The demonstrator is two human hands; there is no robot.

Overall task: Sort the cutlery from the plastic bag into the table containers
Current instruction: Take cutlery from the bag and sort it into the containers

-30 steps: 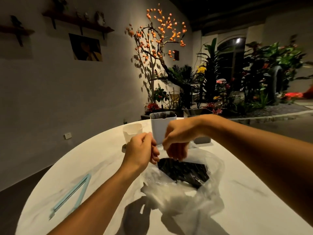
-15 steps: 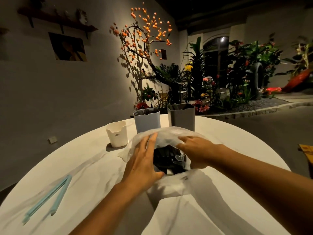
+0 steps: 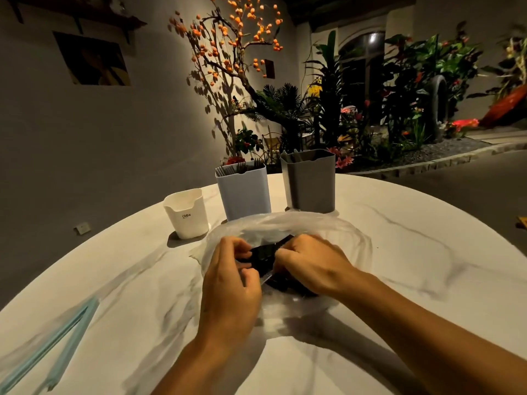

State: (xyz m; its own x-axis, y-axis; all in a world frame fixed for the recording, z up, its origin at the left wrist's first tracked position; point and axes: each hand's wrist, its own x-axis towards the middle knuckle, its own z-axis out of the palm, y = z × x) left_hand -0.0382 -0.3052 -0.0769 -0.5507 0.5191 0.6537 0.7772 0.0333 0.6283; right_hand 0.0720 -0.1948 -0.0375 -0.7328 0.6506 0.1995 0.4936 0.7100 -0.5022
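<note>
Both hands were down in the mouth of the clear plastic bag point(image 3: 285, 223), which lay crumpled on the round marbled table point(image 3: 413, 252). The left hand point(image 3: 228, 283) had its fingers curled in, pinching at the dark bundle of cutlery point(image 3: 263, 256) inside the bag; the right hand point(image 3: 310, 263) curled round the same bundle from the other side, its fingertips hidden. Just beyond the bag stood three containers in a row: a short white container point(image 3: 188, 213), a pale blue container point(image 3: 243, 193) with dark fork tips showing above its rim, and a grey container point(image 3: 309, 181). A light blue clip point(image 3: 57, 332) lay near the table's left edge, well apart from the bag.
</note>
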